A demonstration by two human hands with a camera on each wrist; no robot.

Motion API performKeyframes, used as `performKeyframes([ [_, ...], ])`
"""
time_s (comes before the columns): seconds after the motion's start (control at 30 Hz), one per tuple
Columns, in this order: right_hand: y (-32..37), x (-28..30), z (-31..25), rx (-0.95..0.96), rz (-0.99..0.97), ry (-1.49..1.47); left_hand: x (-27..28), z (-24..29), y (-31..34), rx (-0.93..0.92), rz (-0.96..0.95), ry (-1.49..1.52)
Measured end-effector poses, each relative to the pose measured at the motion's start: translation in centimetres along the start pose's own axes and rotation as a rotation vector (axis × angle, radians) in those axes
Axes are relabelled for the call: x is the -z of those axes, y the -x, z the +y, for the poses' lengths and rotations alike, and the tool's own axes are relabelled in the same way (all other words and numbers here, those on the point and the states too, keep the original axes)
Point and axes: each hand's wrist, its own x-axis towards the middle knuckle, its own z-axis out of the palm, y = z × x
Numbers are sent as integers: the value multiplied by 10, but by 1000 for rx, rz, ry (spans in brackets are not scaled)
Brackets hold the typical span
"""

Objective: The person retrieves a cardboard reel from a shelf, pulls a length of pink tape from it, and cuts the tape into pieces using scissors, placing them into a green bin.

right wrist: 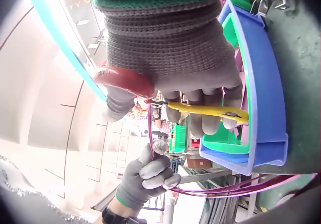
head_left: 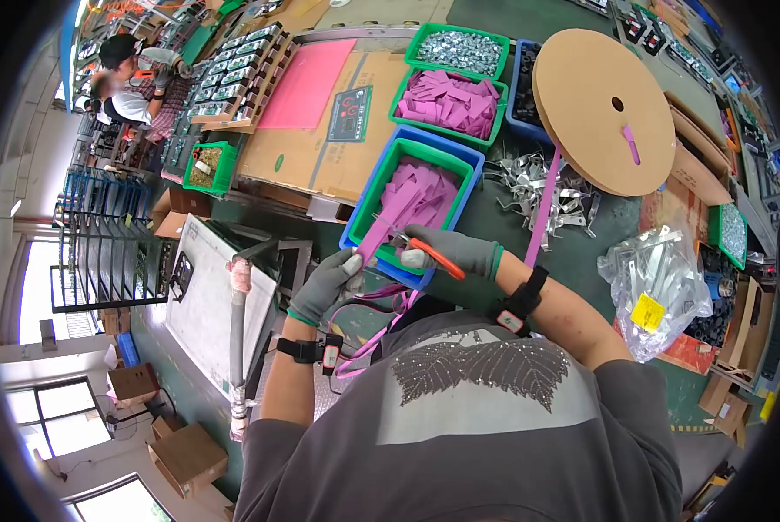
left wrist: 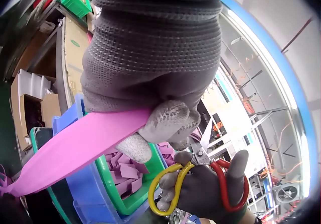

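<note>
My left hand (head_left: pixel 342 268), in a grey glove, pinches a pink strip (head_left: pixel 390 222) and holds it taut over a green bin (head_left: pixel 365 204) of cut pink pieces, which is nested in a blue bin (head_left: pixel 435 137). My right hand (head_left: pixel 433 254), also gloved, grips scissors (head_left: pixel 438 261) with one red and one yellow handle, blades at the strip. The left wrist view shows the left hand (left wrist: pixel 160 128) pinching the strip (left wrist: pixel 75 146), with the scissors (left wrist: pixel 200 156) just beyond. The right wrist view shows the right hand (right wrist: pixel 170 53) on the scissors (right wrist: pixel 210 111). The strip feeds from a cardboard reel (head_left: pixel 603 109).
Further green bins hold pink pieces (head_left: pixel 449 100) and metal parts (head_left: pixel 459 48). A pile of metal clips (head_left: pixel 538 187) lies by the reel, and a clear bag of parts (head_left: pixel 655 287) lies at right. Cardboard sheets (head_left: pixel 320 130) cover the bench's left. Another person (head_left: pixel 124 83) works far left.
</note>
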Motion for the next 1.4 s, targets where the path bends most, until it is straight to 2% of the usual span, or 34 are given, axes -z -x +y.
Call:
performKeyframes([
  [0.13, 5, 2, -9, 14, 15, -1, 1, -1, -1, -16, -26, 17],
  [0.27, 0, 2, 10, 96, 16, -18, -1, -1, -5, -26, -3, 0],
  [0.33, -2, 0, 12, 18, 37, -9, -2, 0, -6, -30, 9, -23],
  [0.47, -1, 3, 8, -12, 33, -74, -4, 2, -7, -7, 35, -18],
  [0.53, 6, 4, -3, -135, -2, -259, -1, -1, -9, 1, 32, -10],
  [0.57, 10, 3, -8, -135, -3, -259, 2, -3, -11, -12, 31, -48],
  [0.67, 14, -2, -14, -214, 60, -323, -1, 1, -14, -16, 31, -81],
  [0.73, 6, -7, -11, -304, 234, -290, -5, 3, -18, -4, 31, -75],
  [0.77, 10, -5, -9, -305, 232, -289, -5, 3, -21, 0, 58, -30],
  [0.83, 24, 6, -7, -314, 20, -289, -5, 6, -27, 2, 85, 16],
  [0.87, 23, 5, 8, -316, 18, -289, -5, 8, -29, -26, 18, 76],
  [0.9, 18, 1, 31, -222, -29, -195, -6, 9, -31, -54, -49, 138],
  [0.93, 16, 0, 28, -127, -75, -100, -7, 10, -32, -56, -49, 141],
  [0.97, 17, -1, 25, -129, -76, -100, -9, 12, -34, -38, -76, 114],
  [1.03, 19, -3, 10, -77, -78, 110, -9, 13, -39, -20, -103, 86],
  [1.1, 20, -2, -4, -111, -98, 111, -6, 8, -45, 4, -177, 23],
  [1.33, 22, 4, -32, -207, -110, 254, -12, 25, -43, 56, -154, -66],
  [1.4, 17, 1, -21, -186, -83, 182, -14, 27, -44, 26, -171, -59],
])
